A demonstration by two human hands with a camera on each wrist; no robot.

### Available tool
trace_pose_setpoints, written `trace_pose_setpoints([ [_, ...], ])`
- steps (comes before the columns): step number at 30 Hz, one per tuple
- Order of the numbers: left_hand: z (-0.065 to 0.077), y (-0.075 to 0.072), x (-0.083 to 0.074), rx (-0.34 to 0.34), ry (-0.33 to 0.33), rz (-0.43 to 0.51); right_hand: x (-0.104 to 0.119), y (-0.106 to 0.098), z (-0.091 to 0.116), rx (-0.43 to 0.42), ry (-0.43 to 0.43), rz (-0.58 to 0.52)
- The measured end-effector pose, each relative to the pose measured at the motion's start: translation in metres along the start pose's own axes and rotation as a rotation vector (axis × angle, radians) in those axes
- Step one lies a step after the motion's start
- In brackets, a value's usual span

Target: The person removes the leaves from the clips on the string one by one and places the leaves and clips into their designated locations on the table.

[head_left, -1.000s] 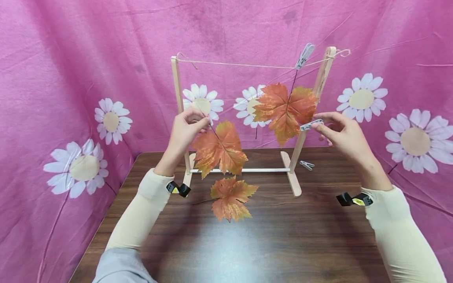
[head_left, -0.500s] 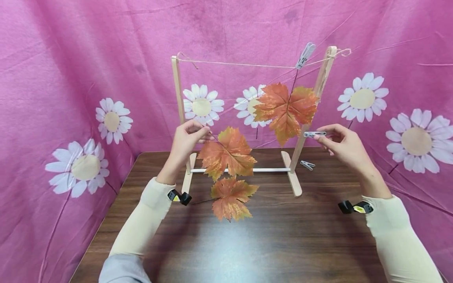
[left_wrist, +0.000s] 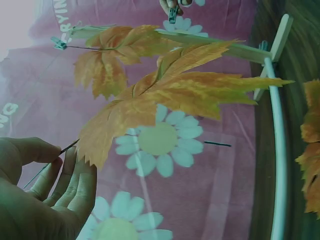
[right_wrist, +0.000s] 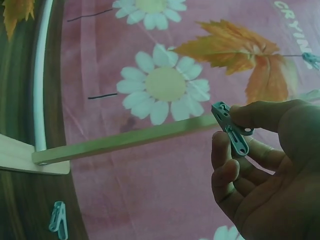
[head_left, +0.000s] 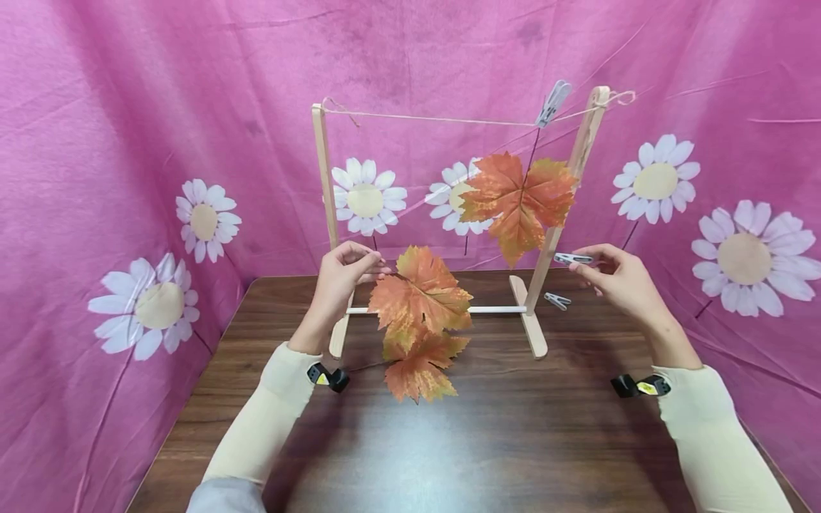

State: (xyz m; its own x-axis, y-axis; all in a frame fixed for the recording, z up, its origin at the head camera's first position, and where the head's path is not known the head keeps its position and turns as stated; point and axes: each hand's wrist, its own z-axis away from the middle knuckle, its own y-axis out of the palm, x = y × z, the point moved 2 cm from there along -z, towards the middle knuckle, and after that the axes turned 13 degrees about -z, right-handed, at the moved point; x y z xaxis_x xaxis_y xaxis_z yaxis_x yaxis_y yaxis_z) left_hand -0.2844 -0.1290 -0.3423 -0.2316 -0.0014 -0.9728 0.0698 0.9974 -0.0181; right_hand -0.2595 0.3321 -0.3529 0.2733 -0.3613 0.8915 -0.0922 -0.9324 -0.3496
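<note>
Above the dark wood-grain table (head_left: 500, 427), before the twine-strung wooden stand (head_left: 325, 171): one orange maple leaf (head_left: 421, 292), stem (left_wrist: 70, 146) pinched in left hand (head_left: 348, 272). Probably light, thin, flexible, easily creased; best taken by the stem. Pinched in right hand (head_left: 613, 276): one gray plastic clothespin (head_left: 569, 258), presumably light, stiff, springy.

Head view: from above, forward-down, whole rack (head_left: 500, 310). Wrist views: close, tipped sideways; both share held clothespin (right_wrist: 233, 132).

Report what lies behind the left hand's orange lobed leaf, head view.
Pink flowered cloth; a slim white rod showing either side, its middle covered; another orange lobed leaf on the brown wooden table, its upper part hidden.
</note>
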Motion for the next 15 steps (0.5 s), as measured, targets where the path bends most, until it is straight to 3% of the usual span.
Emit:
trace_pose_setpoints([
  [15, 0.022, -0.008, 0.043, -0.078, -0.06, 0.114, -0.035, -0.004, 0.0, -0.023, 0.036, 0.093],
])
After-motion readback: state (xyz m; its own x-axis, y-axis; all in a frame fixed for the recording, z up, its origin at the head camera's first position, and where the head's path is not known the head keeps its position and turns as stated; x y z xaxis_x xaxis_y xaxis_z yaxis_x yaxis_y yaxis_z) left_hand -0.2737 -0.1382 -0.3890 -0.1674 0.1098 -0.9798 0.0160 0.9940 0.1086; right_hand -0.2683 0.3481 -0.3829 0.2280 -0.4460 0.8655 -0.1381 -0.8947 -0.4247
